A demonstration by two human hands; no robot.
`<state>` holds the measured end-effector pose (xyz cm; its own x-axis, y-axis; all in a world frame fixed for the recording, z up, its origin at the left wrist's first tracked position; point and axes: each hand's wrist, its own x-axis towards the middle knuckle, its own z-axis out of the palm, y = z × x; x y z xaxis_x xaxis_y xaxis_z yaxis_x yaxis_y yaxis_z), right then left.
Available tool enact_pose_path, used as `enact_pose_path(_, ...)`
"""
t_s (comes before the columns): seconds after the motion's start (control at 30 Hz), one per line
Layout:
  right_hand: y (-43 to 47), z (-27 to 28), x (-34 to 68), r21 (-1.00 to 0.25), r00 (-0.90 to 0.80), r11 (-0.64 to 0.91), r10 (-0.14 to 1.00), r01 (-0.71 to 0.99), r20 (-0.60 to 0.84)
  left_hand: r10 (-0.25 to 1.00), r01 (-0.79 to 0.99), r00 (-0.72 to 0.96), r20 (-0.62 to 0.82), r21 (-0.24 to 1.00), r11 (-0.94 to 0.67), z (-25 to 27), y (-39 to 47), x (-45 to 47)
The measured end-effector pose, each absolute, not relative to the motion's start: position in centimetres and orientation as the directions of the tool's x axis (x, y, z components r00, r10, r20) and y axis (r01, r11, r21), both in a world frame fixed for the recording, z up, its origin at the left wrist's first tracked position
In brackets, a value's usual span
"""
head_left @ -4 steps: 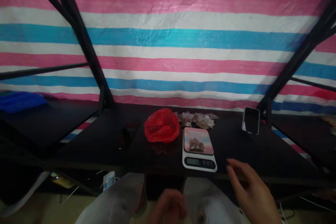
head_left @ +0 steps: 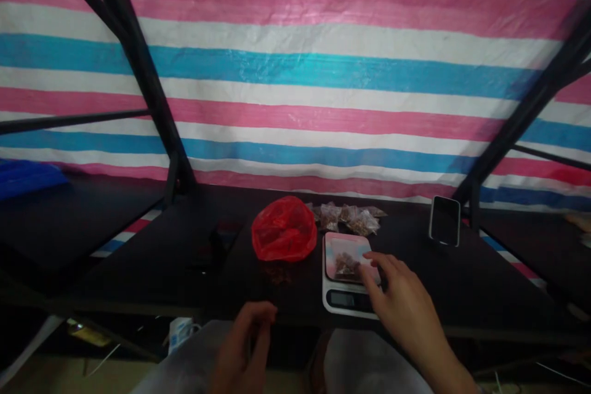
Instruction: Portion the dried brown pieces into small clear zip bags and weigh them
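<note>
1. Trousers (head_left: 364, 360), pale grey, cover the person's legs along the bottom, below the table's front edge.
2. Left hand (head_left: 244, 341) hangs just short of the table (head_left: 401, 231), its grip curled; I cannot tell whether thumb and fingertips meet.
3. Right hand (head_left: 406, 301) reaches over the right side of a white kitchen scale (head_left: 329, 300), covering part of its display. Its grip is spread, thumb apart from forefinger.
4. Small clear bag (head_left: 346, 265) with brownish contents lies flat on the scale's plate. The right thumb is at its right edge; whether they touch is unclear.
5. Red plastic bag (head_left: 284, 231), mouth open, sits left of the scale.
6. More small filled bags (head_left: 353, 217) lie clustered behind the scale; a phone (head_left: 444, 220) stands propped well to the right.
7. Striped sheeting (head_left: 323, 71) in pink, white and blue hangs behind everything, between slanting black posts (head_left: 152, 86).
</note>
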<state>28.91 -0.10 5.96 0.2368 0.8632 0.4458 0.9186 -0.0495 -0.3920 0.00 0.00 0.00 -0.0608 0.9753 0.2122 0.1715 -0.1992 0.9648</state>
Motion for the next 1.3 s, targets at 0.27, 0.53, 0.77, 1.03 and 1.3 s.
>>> enact_pose_path(0.27, 4.9, 4.7, 26.6, -0.377, 0.244, -0.094, 0.895, 0.922, 0.374, 0.666, 0.569, -0.119, 0.736, 0.600, -0.562, 3.4, 13.1, -1.5)
enact_pose_path(0.53, 7.4, 8.4, 32.1, -0.557, 0.522, -0.261, 0.763, 0.788, 0.381, 0.611, 0.716, -0.057, 0.790, 0.459, -0.527, 1.6, 14.9, -3.0)
enact_pose_path(0.77, 10.9, 10.2, 33.6, -0.488, 0.486, -0.274, 0.786, 0.829, 0.382, 0.652, 0.733, -0.092, 0.753, 0.494, -0.468, 1.8, 15.7, -2.7)
enact_pose_path(1.03, 9.8, 9.5, 19.6, -0.510, -0.174, 0.371, 0.903, 0.776, 0.392, 0.888, 0.648, 0.225, 0.401, 0.619, -0.444, 5.5, 20.4, -0.4)
enact_pose_path(1.3, 11.8, 11.2, 20.3, -0.256, -0.486, 0.488, 0.871, 0.834, 0.075, 0.948, 0.661, 0.006, 0.319, 0.710, -0.243, 5.7, 20.3, -2.9)
